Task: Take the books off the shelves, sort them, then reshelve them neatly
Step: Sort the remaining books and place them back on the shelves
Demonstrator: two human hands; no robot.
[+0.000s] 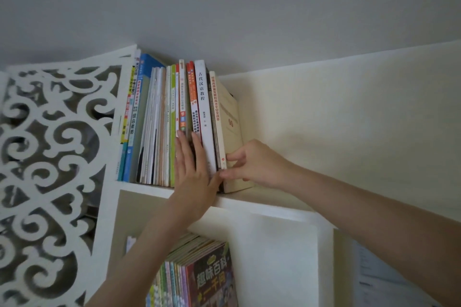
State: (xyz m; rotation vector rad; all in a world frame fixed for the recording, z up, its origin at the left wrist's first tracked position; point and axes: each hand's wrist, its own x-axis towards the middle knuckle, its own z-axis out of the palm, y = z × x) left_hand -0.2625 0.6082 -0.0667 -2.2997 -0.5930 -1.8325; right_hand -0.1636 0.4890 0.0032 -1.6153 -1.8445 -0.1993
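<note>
Overhead — left hand [192,174] flat, fingers straight on book spines [183,97]; right hand [254,164] pinches cream book [233,117].

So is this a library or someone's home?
Probably a home, perhaps a study: a white bookcase with an ornate cut-out side panel, textbooks on top where the right hand pinches a beige book, children's picture books below.
</note>
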